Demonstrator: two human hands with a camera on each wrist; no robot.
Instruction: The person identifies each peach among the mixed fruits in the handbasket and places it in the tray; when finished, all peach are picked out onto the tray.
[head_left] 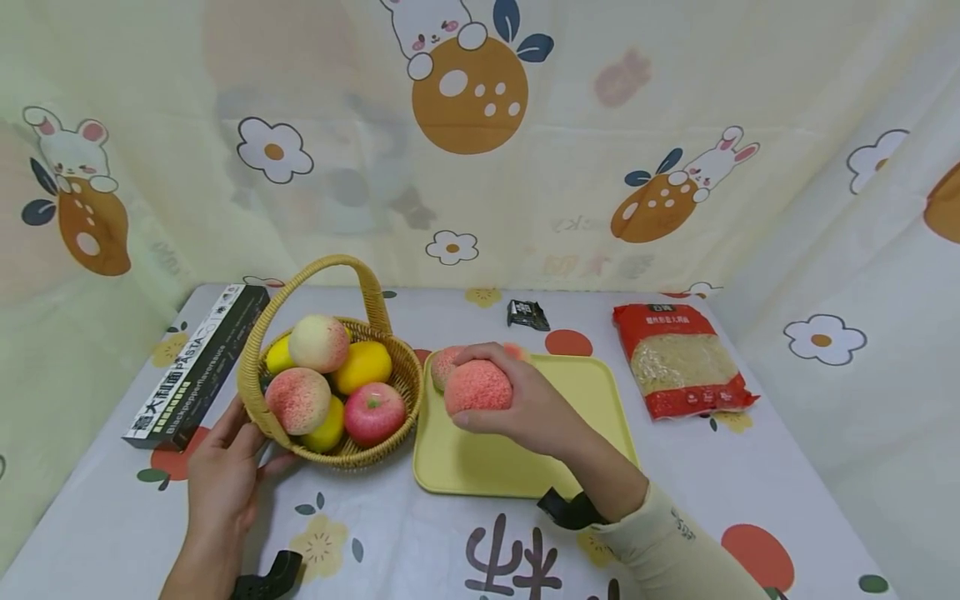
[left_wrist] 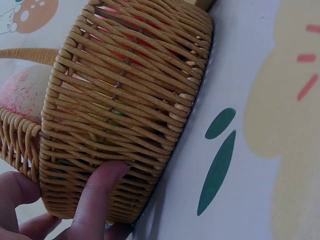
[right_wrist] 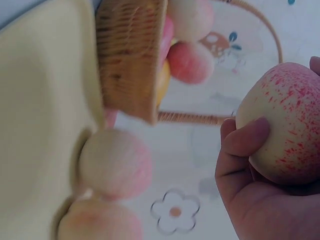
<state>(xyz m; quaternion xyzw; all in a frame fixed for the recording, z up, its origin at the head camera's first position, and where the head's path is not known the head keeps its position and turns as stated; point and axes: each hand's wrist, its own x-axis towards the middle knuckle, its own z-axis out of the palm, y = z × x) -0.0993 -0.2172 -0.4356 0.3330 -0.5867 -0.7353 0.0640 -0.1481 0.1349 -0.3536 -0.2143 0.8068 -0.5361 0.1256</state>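
Observation:
My right hand (head_left: 517, 408) holds a pink-and-cream peach (right_wrist: 287, 125) above a yellow tray (head_left: 525, 467), thumb on one side and fingers round the other. Two more peaches lie at the tray's back edge, a near peach (right_wrist: 115, 164) and another peach (right_wrist: 100, 222); in the head view the hand partly covers them. On the left stands a wicker basket (head_left: 408, 392) with an arched handle, filled with peaches, yellow fruit and a red apple (head_left: 374, 414). My left hand (head_left: 228, 475) holds the basket's near left side, thumb against the woven wall (left_wrist: 125, 100), fingers round by the handle's base.
A dark pasta box (head_left: 198, 367) lies left of the basket. Behind the tray is a small black packet (head_left: 528, 315). A red bag of noodles (head_left: 678, 358) lies at the right. Patterned curtains (head_left: 337, 200) hang close around the table.

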